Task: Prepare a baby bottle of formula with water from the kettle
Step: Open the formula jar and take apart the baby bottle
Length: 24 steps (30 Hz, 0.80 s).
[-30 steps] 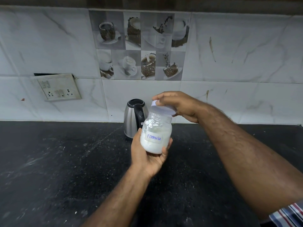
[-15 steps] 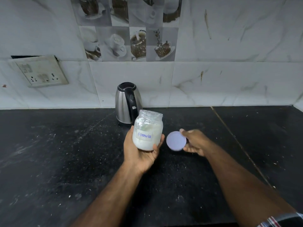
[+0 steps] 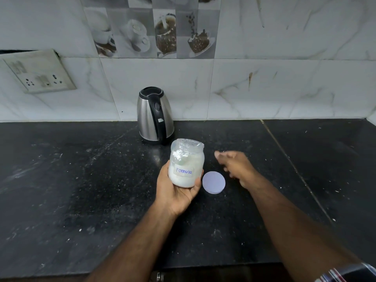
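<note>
My left hand grips a clear jar labelled "Formula", part full of white powder, its mouth uncovered, held above the black counter. The jar's pale round lid lies flat on the counter just right of the jar. My right hand hovers blurred above and right of the lid, holding nothing, fingers apart. A steel kettle with a black handle and lid stands against the wall behind the jar. No baby bottle is in view.
A marble-tiled wall rises behind the counter, with a socket plate at the left. A seam runs diagonally across the counter at the right. The counter's front edge is near the bottom.
My right hand took the lid off the jar, set it down on the counter to the jar's right and let go. The view tilted downward.
</note>
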Each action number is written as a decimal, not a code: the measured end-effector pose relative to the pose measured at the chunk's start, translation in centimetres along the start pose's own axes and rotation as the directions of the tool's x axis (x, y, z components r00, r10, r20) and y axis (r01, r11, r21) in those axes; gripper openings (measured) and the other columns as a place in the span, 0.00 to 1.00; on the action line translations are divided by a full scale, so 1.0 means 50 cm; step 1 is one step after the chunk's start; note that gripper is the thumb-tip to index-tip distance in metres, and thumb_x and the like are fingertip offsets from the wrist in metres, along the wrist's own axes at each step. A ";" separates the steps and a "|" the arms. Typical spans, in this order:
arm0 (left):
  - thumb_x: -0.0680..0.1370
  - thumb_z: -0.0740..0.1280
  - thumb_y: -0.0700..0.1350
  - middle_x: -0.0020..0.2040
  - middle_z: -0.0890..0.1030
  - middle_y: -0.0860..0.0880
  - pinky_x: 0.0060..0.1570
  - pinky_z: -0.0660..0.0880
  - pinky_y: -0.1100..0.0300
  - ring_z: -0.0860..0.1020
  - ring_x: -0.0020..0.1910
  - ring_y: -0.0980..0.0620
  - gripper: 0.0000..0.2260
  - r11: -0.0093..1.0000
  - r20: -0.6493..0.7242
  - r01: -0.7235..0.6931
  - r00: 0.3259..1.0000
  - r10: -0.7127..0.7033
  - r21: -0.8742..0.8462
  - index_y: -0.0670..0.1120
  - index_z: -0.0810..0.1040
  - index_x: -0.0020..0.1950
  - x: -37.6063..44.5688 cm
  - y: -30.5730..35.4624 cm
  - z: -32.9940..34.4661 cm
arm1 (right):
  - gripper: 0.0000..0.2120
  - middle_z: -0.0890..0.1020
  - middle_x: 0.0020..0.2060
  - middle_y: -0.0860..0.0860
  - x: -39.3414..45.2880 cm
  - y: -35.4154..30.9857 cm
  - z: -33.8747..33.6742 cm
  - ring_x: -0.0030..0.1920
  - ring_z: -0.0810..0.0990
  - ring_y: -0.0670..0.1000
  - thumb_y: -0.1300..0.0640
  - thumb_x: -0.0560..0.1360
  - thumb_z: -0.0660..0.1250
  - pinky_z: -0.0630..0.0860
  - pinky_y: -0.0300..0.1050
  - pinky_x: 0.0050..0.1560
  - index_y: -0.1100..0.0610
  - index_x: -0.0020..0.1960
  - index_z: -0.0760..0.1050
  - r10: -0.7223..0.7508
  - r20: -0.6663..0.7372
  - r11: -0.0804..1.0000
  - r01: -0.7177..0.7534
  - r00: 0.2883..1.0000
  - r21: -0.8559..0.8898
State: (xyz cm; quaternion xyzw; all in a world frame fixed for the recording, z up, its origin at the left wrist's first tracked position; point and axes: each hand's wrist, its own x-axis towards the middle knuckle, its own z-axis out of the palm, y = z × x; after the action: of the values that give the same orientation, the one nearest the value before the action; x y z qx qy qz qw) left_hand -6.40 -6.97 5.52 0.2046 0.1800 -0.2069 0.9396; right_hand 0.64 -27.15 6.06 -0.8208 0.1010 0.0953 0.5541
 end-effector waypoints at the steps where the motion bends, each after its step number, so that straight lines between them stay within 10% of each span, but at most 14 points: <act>1: 0.80 0.65 0.57 0.62 0.82 0.41 0.37 0.84 0.52 0.83 0.52 0.41 0.23 1.000 0.000 -0.004 1.000 0.004 -0.004 0.44 0.82 0.68 0.004 -0.002 0.002 | 0.23 0.87 0.53 0.49 -0.016 -0.028 -0.003 0.45 0.81 0.48 0.39 0.74 0.74 0.75 0.42 0.39 0.52 0.62 0.81 -0.039 0.107 0.982 0.018 0.994 0.187; 7: 0.85 0.61 0.53 0.69 0.80 0.37 0.59 0.79 0.35 0.78 0.68 0.34 0.20 0.995 -0.026 -0.026 0.999 0.029 0.096 0.44 0.77 0.72 0.025 -0.024 0.020 | 0.42 0.82 0.64 0.45 -0.063 -0.103 0.015 0.61 0.82 0.45 0.46 0.64 0.84 0.80 0.46 0.60 0.49 0.74 0.70 -0.245 0.278 0.970 0.234 0.929 0.071; 13: 0.85 0.63 0.51 0.58 0.86 0.44 0.48 0.85 0.46 0.85 0.55 0.43 0.12 0.845 -0.221 -0.062 0.952 0.209 0.532 0.47 0.80 0.64 0.032 0.000 -0.026 | 0.42 0.81 0.60 0.46 0.000 -0.083 -0.021 0.57 0.81 0.43 0.48 0.63 0.85 0.78 0.43 0.56 0.52 0.73 0.72 -0.238 0.069 0.967 0.243 0.969 -0.072; 24: 0.84 0.65 0.46 0.51 0.82 0.46 0.44 0.84 0.54 0.82 0.48 0.47 0.07 0.780 -0.325 -0.011 0.905 0.273 0.626 0.46 0.78 0.60 0.054 0.032 -0.111 | 0.39 0.81 0.63 0.49 0.180 -0.031 0.011 0.61 0.79 0.51 0.49 0.65 0.84 0.72 0.42 0.56 0.53 0.71 0.72 -0.243 -0.099 0.948 0.214 0.965 -0.236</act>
State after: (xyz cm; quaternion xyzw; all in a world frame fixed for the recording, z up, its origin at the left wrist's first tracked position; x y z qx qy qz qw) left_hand -4.79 -3.96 0.17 0.5478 0.2742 -0.1347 0.7788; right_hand 9.68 -26.62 4.83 -0.8885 0.0289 -0.0114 0.4579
